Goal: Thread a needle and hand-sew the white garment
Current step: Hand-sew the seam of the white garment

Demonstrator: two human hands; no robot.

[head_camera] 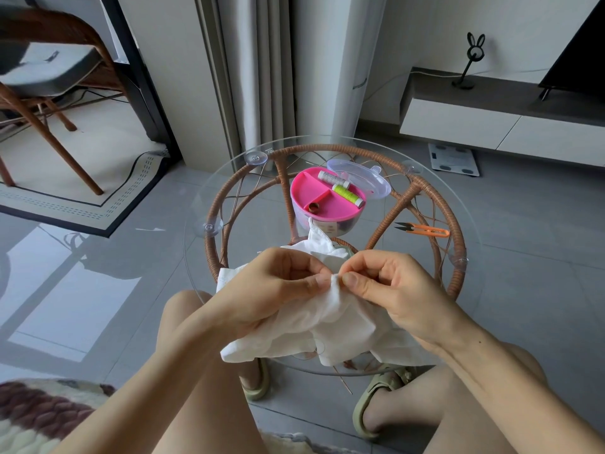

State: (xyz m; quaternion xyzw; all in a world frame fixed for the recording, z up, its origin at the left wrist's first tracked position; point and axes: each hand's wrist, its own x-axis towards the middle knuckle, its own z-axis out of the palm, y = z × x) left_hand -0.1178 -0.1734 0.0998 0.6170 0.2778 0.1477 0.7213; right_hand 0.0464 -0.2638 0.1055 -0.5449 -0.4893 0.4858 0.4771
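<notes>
Two-handed pinch on one raised fold of white garment (pixel 340 326), bunched at near edge of glass worktop (pixel 209 191) and spilling toward the lap. Gripping fold with left hand (pixel 281 283), thumb on forefinger; pinching right beside it with right hand (pixel 389 286), possibly with needle, too small to confirm. Looks mid-stitch, so threading likely done; can't judge seam left. Behind: open pink divided box (pixel 307 191) holding grey spool (pixel 334 179) and lime spool (pixel 347 194) on right side, brown ring (pixel 316 206) in near compartment. Clear lid (pixel 363 176) just behind, orange snips (pixel 425 230) off right.
</notes>
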